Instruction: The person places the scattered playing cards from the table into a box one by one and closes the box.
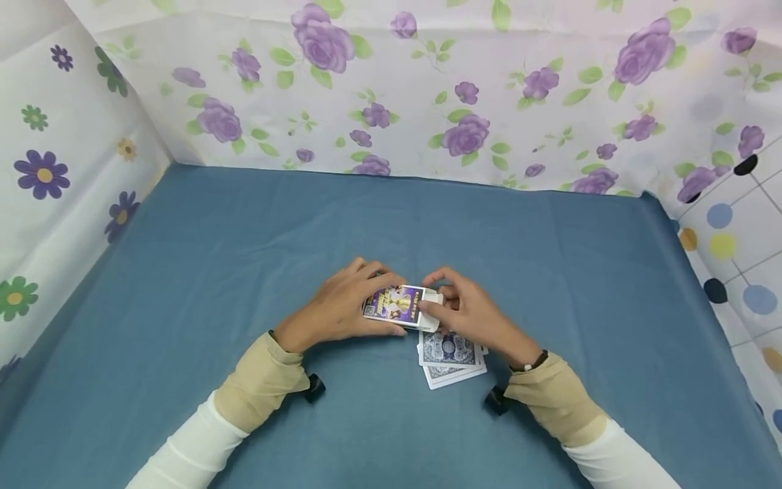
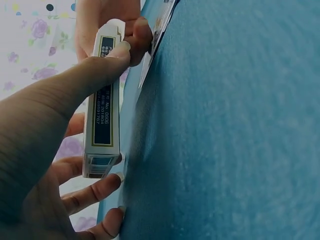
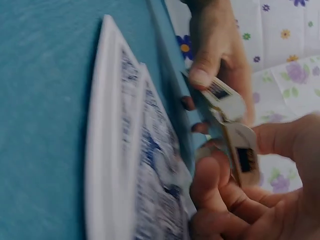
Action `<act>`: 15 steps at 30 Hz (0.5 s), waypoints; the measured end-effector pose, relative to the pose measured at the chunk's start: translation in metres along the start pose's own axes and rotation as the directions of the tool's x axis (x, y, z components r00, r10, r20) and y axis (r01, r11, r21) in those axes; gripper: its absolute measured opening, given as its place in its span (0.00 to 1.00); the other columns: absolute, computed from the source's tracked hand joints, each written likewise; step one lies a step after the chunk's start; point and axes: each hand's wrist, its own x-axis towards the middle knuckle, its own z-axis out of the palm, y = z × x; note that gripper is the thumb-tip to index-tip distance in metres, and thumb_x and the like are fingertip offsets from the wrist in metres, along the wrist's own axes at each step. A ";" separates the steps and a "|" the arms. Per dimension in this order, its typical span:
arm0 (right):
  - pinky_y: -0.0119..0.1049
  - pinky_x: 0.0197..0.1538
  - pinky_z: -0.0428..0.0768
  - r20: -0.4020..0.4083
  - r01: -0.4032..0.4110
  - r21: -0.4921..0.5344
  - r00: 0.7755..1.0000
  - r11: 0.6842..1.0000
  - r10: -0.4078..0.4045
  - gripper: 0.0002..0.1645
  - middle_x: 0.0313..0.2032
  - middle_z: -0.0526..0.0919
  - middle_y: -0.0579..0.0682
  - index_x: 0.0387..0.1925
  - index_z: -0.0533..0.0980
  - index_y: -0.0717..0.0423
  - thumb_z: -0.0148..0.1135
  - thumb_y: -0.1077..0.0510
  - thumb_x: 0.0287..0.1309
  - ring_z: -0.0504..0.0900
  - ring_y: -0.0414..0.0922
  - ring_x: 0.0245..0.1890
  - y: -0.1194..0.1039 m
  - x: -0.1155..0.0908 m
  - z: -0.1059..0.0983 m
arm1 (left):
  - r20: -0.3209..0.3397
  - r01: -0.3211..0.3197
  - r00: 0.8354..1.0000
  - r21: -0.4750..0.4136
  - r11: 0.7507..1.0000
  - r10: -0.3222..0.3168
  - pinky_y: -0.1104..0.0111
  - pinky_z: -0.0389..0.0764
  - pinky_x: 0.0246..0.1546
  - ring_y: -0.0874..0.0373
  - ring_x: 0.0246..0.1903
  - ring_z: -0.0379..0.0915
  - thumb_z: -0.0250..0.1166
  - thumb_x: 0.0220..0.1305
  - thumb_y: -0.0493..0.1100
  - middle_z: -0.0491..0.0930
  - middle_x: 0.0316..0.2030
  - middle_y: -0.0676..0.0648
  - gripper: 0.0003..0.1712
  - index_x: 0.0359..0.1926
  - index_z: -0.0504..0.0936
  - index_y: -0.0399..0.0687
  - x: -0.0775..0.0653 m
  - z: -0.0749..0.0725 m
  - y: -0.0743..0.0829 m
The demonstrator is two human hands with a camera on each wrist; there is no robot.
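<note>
A small purple and white playing-card box (image 1: 397, 303) lies level between both hands, just over the cloth. My left hand (image 1: 342, 302) grips its closed end, thumb along the near narrow side (image 2: 102, 117) and fingers at the far side. At the other end, white flaps (image 3: 241, 137) stand out, and my right hand (image 1: 476, 316) pinches there with the thumb and curled fingers. Below the right hand lies a loose stack of playing cards (image 1: 449, 350), blue patterned backs up and slightly fanned. The inside of the box is hidden.
A blue cloth (image 1: 244, 224) covers the table. Flower-print sheets (image 1: 415, 88) hang behind it and at the left, with a dotted sheet (image 1: 742, 272) at the right. Each wrist carries a small black camera (image 1: 314, 388) on a tan cuff.
</note>
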 end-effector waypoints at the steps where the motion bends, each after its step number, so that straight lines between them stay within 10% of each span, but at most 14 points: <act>1: 0.41 0.24 0.79 0.006 0.011 0.018 1.000 1.000 -0.011 0.24 0.22 0.78 0.54 0.59 0.69 0.57 0.63 0.57 0.64 0.78 0.51 0.17 0.000 0.000 -0.002 | 0.000 0.000 1.000 0.000 1.000 0.000 0.64 0.69 0.41 0.61 0.45 0.64 0.70 0.45 0.73 0.75 0.53 0.56 0.41 0.60 0.79 0.63 0.000 0.000 -0.001; 15: 0.45 0.27 0.78 0.159 0.027 -0.087 0.987 0.996 -0.013 0.11 0.24 0.78 0.59 0.45 0.74 0.58 0.59 0.54 0.68 0.77 0.56 0.21 -0.006 -0.010 -0.050 | -0.003 0.016 1.000 -0.021 1.000 -0.016 0.65 0.69 0.41 0.62 0.46 0.64 0.69 0.46 0.73 0.75 0.54 0.58 0.41 0.60 0.78 0.62 0.000 0.000 -0.004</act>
